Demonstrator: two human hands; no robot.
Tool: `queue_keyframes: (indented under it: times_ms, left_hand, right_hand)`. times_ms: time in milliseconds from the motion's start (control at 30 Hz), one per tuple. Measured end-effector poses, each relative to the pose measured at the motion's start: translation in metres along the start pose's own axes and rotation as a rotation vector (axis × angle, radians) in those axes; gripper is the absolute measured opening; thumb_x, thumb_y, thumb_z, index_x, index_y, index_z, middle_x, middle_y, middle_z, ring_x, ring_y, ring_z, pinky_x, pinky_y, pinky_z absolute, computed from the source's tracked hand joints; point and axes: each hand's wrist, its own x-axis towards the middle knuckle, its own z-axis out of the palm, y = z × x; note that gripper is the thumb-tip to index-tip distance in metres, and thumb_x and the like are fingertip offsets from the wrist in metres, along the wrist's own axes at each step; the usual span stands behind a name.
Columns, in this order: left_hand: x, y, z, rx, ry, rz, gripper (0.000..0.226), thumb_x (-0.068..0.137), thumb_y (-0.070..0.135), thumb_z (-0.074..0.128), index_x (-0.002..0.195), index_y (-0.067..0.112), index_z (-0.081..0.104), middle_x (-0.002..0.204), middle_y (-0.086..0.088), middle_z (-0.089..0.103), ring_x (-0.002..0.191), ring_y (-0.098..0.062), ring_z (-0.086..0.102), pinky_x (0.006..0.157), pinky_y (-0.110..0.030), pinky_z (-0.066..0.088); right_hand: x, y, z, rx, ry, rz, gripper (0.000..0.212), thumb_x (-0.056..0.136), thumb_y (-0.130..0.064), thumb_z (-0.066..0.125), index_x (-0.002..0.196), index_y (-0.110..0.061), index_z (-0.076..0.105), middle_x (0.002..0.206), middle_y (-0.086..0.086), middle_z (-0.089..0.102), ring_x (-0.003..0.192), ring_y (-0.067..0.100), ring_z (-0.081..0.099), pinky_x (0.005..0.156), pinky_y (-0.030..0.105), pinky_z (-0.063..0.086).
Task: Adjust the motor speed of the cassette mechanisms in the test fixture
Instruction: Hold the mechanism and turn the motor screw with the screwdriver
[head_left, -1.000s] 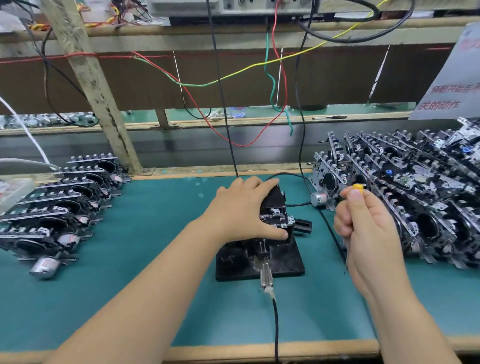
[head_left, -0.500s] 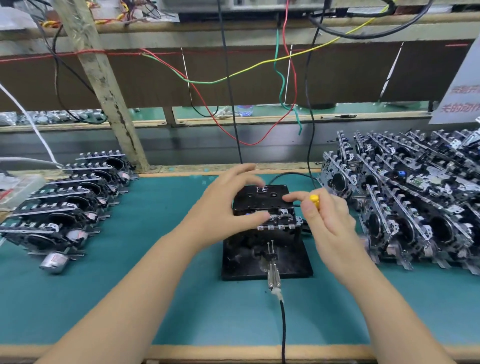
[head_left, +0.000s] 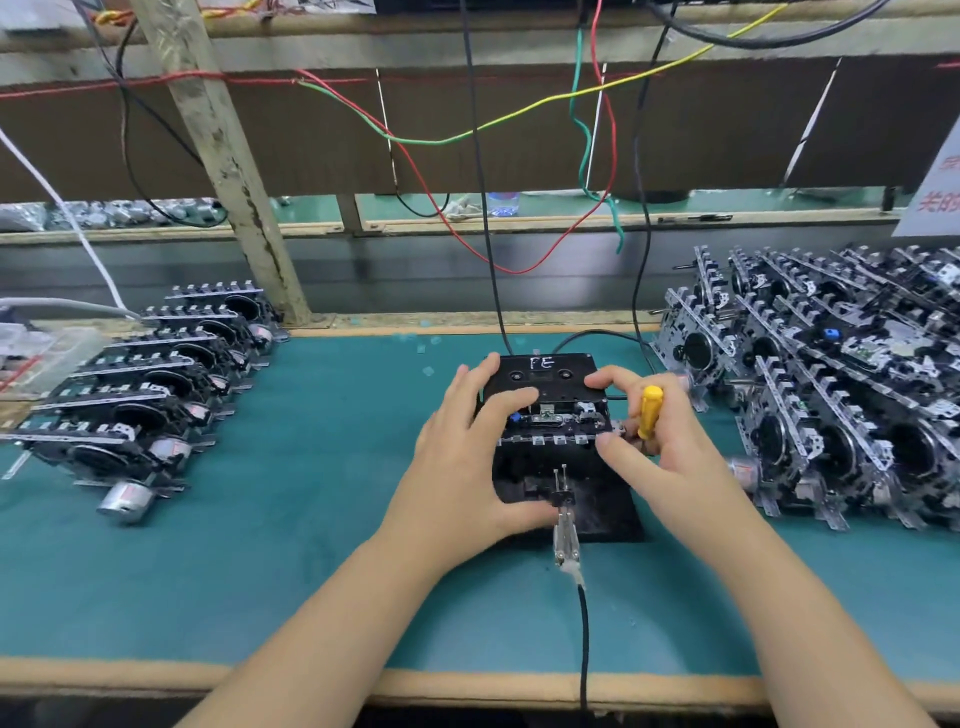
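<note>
Head view: our left hand (head_left: 470, 467) steadies the black cassette (head_left: 540, 376), our right hand (head_left: 657, 447) grasps the yellow screwdriver (head_left: 649, 410); we should turn gently.

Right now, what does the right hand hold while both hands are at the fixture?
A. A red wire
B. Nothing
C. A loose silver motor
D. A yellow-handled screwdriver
D: the right hand curls round a yellow-handled screwdriver beside the cassette mechanism in the fixture.
</note>
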Motion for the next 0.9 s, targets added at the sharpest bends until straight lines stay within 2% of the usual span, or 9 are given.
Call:
queue_keyframes:
  times_ms: [67, 167, 300, 400, 467, 567, 633, 733, 900]
  left_hand:
    - [0.002, 0.002, 0.009, -0.141, 0.103, -0.042, 0.078, 0.066, 0.042, 0.089, 0.129, 0.047, 0.043, 0.159, 0.021, 0.016, 0.148, -0.008, 0.026, 0.108, -0.037, 0.043]
    - [0.005, 0.000, 0.019, -0.212, 0.178, -0.068, 0.070, 0.067, 0.030, 0.091, 0.118, 0.048, 0.049, 0.153, 0.027, 0.021, 0.137, 0.010, 0.033, 0.093, -0.008, 0.037]
    - [0.004, -0.003, 0.022, -0.237, 0.178, -0.047, 0.069, 0.068, 0.027, 0.091, 0.116, 0.053, 0.049, 0.162, 0.027, 0.010, 0.141, 0.016, 0.022, 0.091, 0.006, 0.026]
    - [0.004, -0.004, 0.023, -0.264, 0.195, -0.031, 0.069, 0.066, 0.028, 0.090, 0.114, 0.056, 0.049, 0.164, 0.025, 0.009, 0.144, 0.013, 0.022, 0.098, 0.002, 0.024]
    - [0.002, -0.005, 0.025, -0.287, 0.215, -0.013, 0.066, 0.064, 0.039, 0.087, 0.115, 0.057, 0.050, 0.163, 0.029, 0.009, 0.145, 0.008, 0.025, 0.104, -0.008, 0.031]
    - [0.004, -0.007, 0.027, -0.305, 0.251, -0.004, 0.064, 0.064, 0.048, 0.084, 0.119, 0.054, 0.052, 0.162, 0.031, 0.010, 0.145, 0.001, 0.032, 0.106, -0.033, 0.044]
    - [0.006, -0.008, 0.027, -0.297, 0.264, -0.006, 0.064, 0.064, 0.050, 0.084, 0.119, 0.055, 0.052, 0.160, 0.032, 0.011, 0.144, -0.001, 0.035, 0.107, -0.039, 0.045]
    - [0.008, -0.006, 0.025, -0.278, 0.253, -0.016, 0.066, 0.064, 0.047, 0.083, 0.119, 0.058, 0.049, 0.159, 0.035, 0.009, 0.145, 0.001, 0.031, 0.109, -0.035, 0.042]
    - [0.004, -0.002, 0.026, -0.270, 0.246, -0.039, 0.068, 0.065, 0.041, 0.084, 0.120, 0.056, 0.047, 0.160, 0.033, 0.009, 0.143, 0.005, 0.031, 0.099, -0.019, 0.041]
  right_hand:
    - [0.000, 0.000, 0.000, -0.008, -0.004, -0.011, 0.030, 0.079, -0.033, 0.058, 0.097, -0.052, 0.042, 0.123, -0.010, 0.058, 0.076, 0.021, 0.044, 0.072, 0.038, 0.045]
    - [0.000, -0.001, 0.000, -0.026, -0.009, -0.042, 0.038, 0.077, -0.026, 0.059, 0.098, -0.051, 0.039, 0.134, -0.015, 0.054, 0.079, 0.012, 0.045, 0.072, 0.025, 0.044]
    - [-0.001, -0.003, -0.001, -0.047, -0.013, -0.030, 0.051, 0.080, -0.014, 0.065, 0.101, -0.053, 0.040, 0.135, -0.014, 0.053, 0.086, 0.018, 0.047, 0.075, 0.036, 0.047]
    - [-0.003, -0.004, -0.001, -0.046, -0.007, -0.049, 0.059, 0.082, -0.005, 0.069, 0.105, -0.052, 0.041, 0.141, -0.016, 0.051, 0.100, 0.008, 0.056, 0.081, 0.022, 0.044]
    - [-0.004, 0.000, -0.001, -0.080, -0.009, -0.042, 0.058, 0.082, -0.006, 0.072, 0.107, -0.050, 0.042, 0.145, -0.017, 0.048, 0.108, 0.005, 0.057, 0.084, 0.024, 0.044]
    - [0.001, 0.007, -0.001, -0.137, -0.019, -0.019, 0.049, 0.080, -0.016, 0.074, 0.101, -0.043, 0.039, 0.146, -0.021, 0.045, 0.096, 0.007, 0.059, 0.077, 0.031, 0.047]
    - [0.005, 0.008, -0.001, -0.157, -0.028, -0.021, 0.048, 0.078, -0.016, 0.075, 0.093, -0.041, 0.036, 0.144, -0.022, 0.046, 0.099, 0.005, 0.058, 0.082, 0.031, 0.044]
    - [0.006, 0.006, -0.001, -0.163, -0.027, -0.035, 0.048, 0.077, -0.015, 0.074, 0.091, -0.043, 0.038, 0.142, -0.022, 0.049, 0.118, 0.003, 0.053, 0.093, 0.024, 0.039]
    - [0.002, 0.005, 0.000, -0.185, -0.003, -0.019, 0.052, 0.079, -0.016, 0.074, 0.103, -0.049, 0.041, 0.139, -0.022, 0.048, 0.111, 0.008, 0.052, 0.088, 0.015, 0.039]
